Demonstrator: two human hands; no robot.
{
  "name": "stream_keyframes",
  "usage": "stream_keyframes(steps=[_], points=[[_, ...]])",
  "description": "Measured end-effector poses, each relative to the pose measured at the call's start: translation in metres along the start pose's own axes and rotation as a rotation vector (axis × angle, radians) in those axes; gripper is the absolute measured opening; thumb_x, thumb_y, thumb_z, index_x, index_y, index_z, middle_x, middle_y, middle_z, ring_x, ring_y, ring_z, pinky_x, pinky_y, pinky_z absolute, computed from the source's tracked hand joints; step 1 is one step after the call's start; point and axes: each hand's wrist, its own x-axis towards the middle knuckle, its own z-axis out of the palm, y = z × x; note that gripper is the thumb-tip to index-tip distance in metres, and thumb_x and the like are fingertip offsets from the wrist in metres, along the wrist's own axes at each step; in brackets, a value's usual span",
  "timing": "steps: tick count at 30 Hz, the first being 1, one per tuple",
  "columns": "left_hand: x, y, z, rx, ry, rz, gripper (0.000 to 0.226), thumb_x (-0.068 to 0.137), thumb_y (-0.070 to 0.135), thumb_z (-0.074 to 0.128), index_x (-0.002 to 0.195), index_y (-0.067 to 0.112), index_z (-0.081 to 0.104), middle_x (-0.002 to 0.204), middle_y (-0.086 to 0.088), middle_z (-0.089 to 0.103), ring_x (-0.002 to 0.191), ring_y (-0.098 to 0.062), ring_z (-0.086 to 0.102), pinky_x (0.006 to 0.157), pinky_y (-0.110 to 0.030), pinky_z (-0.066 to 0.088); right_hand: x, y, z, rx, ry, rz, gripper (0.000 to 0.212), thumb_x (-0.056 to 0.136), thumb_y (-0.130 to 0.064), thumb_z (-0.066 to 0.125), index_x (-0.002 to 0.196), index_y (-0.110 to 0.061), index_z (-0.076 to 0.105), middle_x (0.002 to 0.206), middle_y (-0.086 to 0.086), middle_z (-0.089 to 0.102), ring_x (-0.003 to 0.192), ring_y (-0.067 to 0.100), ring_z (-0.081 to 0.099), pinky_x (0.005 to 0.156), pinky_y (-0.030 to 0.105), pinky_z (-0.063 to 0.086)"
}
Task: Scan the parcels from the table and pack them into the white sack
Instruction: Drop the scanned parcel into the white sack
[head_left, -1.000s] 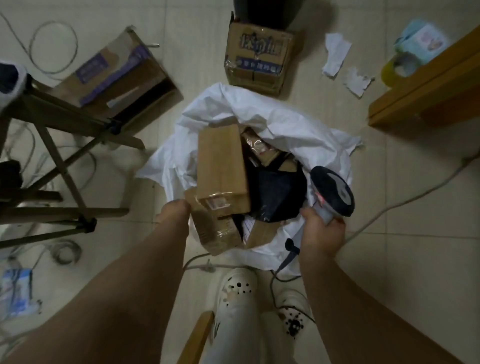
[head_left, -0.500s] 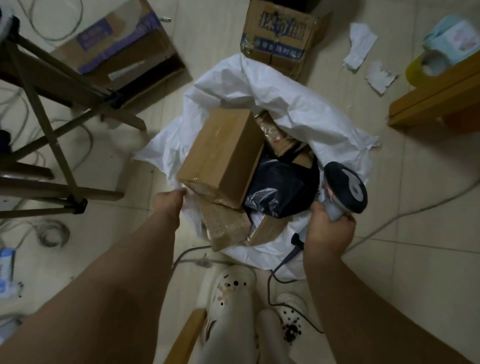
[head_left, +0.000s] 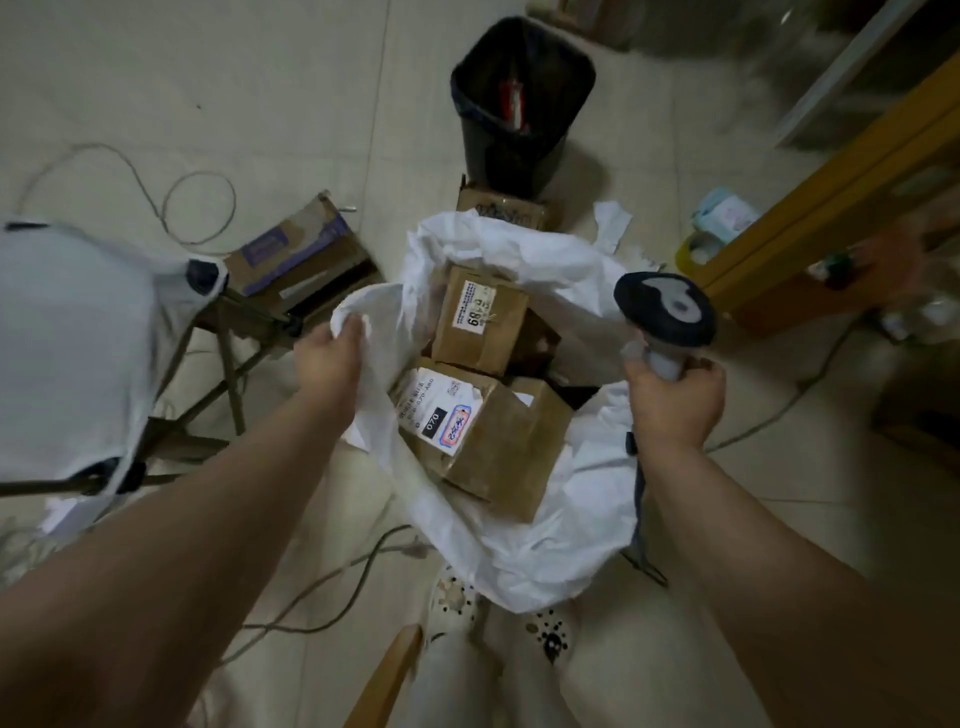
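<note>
The left grip (head_left: 332, 358) has quit the cardboard box and now clenches the rim of the white sack (head_left: 519, 551), hoisting it, seemingly to keep the mouth wide. The right grip (head_left: 675, 402) grasps the barcode scanner (head_left: 665, 312) by its handle. Far parcel (head_left: 480, 325) and near parcel (head_left: 488, 441) lie inside the sack, labels up.

In the sack (head_left: 545, 545) the near parcel (head_left: 498, 441) is lying, with the far parcel (head_left: 483, 322) at its 12 o'clock. The bin (head_left: 519, 104) is standing behind the sack at 12 o'clock, the carton (head_left: 296, 249) at 10 o'clock.
</note>
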Motion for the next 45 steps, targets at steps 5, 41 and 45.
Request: stream_keyframes(steps=[5,41,45], points=[[-0.046,0.050,-0.036,-0.133,-0.043,0.160,0.011,0.090,0.036,0.061,0.087,0.028,0.067,0.080,0.013,0.067,0.077,-0.006,0.062,0.068,-0.025,0.051,-0.025,-0.032,-0.052,0.159,0.060,-0.013,0.056,0.075,-0.013,0.079,0.123,-0.001,0.054,0.114,0.004,0.060,0.097,0.013,0.058,0.085,0.020,0.046],[-0.034,0.093,-0.052,-0.136,0.257,0.107,0.033,0.085,0.031,0.052,0.101,0.004,0.062,0.095,-0.016,0.065,0.098,-0.037,0.062,0.077,-0.038,0.049,-0.046,-0.080,-0.067,0.132,-0.059,-0.076,0.034,0.074,-0.010,0.073,0.102,-0.021,0.058,0.090,-0.016,0.060,0.086,-0.009,0.060,0.069,0.007,0.044],[-0.028,0.037,-0.070,0.288,-0.068,-0.165,0.042,0.076,0.022,0.079,0.108,0.001,0.061,0.103,-0.019,0.063,0.084,-0.033,0.059,0.071,-0.037,0.046,-0.036,-0.038,-0.060,-0.149,-0.303,0.255,0.029,0.079,-0.006,0.068,0.107,-0.001,0.063,0.101,0.015,0.065,0.095,0.032,0.062,0.080,0.035,0.049]])
